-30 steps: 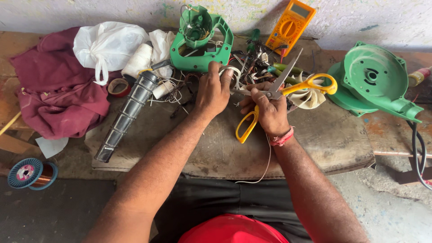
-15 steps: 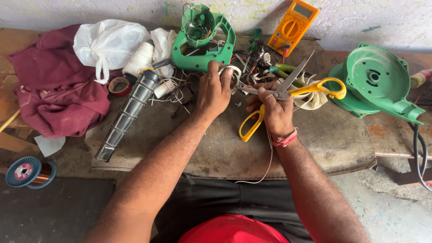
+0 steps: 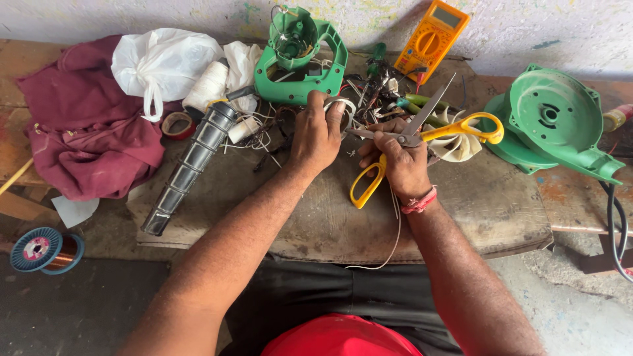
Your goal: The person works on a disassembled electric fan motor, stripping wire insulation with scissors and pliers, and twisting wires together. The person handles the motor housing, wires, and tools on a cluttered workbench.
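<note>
Two bare hands work at the middle of a cluttered counter (image 3: 461, 217), seen from above.

The right hand (image 3: 399, 161) holds one pair of scissors (image 3: 422, 135) with yellow handles, its grip closed around the pivot area rather than through the loops. The scissors lie just right of centre in the frame. The blades are spread apart: one points toward the upper right, ending near the multimeter, the other points left toward the left hand. One yellow loop sticks out to the right, the other hangs toward the lower left, so the long axis runs diagonally from lower left to upper right.

The left hand (image 3: 316, 135), just left of the scissors, has its grip clamped on a small whitish ring-shaped part (image 3: 341, 105); what it is cannot be told. A thin white thread (image 3: 395, 231) trails from the hands down toward the lower edge of the counter.

Around them lie:
- two green plastic housings, one (image 3: 300, 59) at upper centre and one (image 3: 554, 122) at the right
- one orange multimeter (image 3: 432, 39) at the top
- one ribbed dark nozzle (image 3: 191, 165), pointing lower left
- one white plastic bag (image 3: 161, 62)
- one maroon garment (image 3: 82, 132) at the left
- one spool of copper wire (image 3: 39, 249) at the lower left
</note>
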